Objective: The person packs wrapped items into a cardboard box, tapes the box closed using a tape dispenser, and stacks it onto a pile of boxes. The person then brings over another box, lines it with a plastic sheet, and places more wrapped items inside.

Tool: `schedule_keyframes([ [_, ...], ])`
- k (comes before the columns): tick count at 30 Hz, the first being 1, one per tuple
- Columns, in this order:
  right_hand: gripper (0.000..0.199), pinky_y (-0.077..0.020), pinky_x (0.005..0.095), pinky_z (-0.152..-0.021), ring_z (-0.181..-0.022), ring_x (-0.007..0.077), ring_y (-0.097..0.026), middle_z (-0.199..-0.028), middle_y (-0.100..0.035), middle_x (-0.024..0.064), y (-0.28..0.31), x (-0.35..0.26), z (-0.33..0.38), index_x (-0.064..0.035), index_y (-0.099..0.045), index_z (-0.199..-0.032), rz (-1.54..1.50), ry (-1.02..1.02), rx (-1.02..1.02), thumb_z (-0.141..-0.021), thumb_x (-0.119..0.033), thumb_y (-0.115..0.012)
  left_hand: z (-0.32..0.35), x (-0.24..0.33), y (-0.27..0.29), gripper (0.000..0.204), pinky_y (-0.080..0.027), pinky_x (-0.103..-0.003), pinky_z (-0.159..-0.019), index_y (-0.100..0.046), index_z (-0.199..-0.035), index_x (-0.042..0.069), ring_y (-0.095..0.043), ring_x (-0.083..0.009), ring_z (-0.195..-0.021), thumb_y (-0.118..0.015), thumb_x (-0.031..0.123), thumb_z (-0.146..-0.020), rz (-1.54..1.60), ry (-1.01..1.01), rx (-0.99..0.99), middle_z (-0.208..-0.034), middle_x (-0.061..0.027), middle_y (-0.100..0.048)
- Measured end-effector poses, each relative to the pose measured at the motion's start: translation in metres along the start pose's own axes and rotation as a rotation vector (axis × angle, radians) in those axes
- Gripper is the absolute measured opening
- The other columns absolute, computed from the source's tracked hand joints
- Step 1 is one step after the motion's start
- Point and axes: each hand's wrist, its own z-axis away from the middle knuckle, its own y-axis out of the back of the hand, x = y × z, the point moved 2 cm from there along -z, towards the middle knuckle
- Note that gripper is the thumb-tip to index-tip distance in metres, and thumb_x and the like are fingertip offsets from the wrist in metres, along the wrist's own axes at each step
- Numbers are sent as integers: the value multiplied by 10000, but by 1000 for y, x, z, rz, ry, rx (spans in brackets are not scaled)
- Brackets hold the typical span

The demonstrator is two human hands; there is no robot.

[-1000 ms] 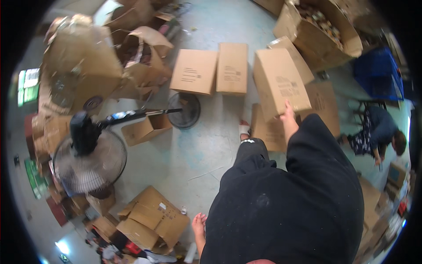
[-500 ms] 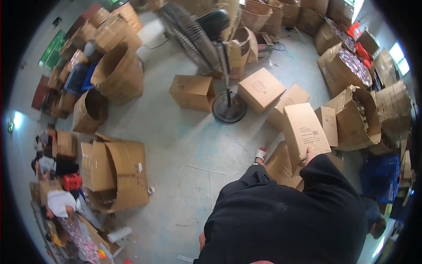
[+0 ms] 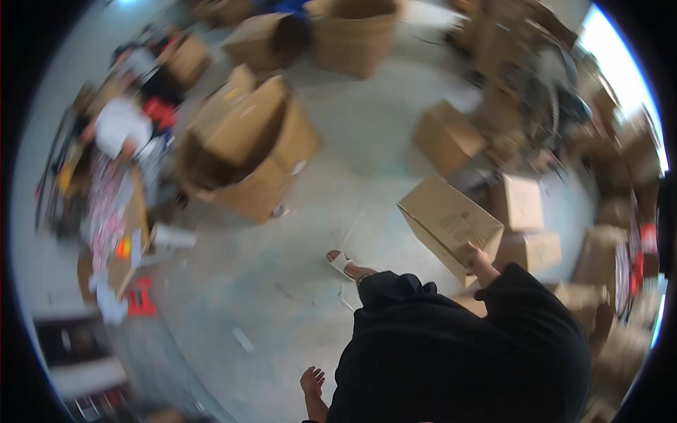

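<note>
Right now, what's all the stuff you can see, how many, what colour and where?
Held box: one, brown, right of centre
Big open box: one, brown, upper left
Pale boxes: two, light brown, right
Floor box: one, brown, upper right
Open boxes: two, brown, top
Other boxes: blurred, uncountable, brown, edges
Fan: one, grey, blurred, upper right
Red things: at least two, left
Roll: one, white, left
Worker: at least one, white top, left
Floor: one, grey-blue, middle
Sandal: one, white, on foot
Clothes: black, bottom
Left hand: one, bare, bottom
Right hand: one, bare, gripping held box
</note>
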Motion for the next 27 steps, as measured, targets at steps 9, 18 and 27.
schedule_keyframes([
  [9,778,-556,416,-839,-1010,299,-661,-1148,-629,193,-344,-172,9,4,-397,-1315,339,404,-338,-737,-260,-845,82,-148,55,440,-472,-469,-790,-626,-1073,90,-632,-386,-900,-388,442,-956,-630,-140,86,-916,-228,-660],
  [18,594,-568,407,-756,-910,273,-681,-1119,-658,164,-660,-195,139,22,-504,-1257,678,219,-970,-792,-195,-803,61,-30,1,349,-557,-337,-684,-576,-1224,45,-700,-246,-860,-577,278,-964,698,254,358,-1025,-138,-694],
  [27,645,-553,456,-891,-1101,276,-633,-1263,-609,111,-898,-160,381,-34,-486,-1346,697,-92,-1356,-825,-262,-789,-26,52,83,350,-543,-321,-684,-610,-1181,61,-692,-223,-866,-557,348,-988,868,188,278,-1049,-111,-695],
])
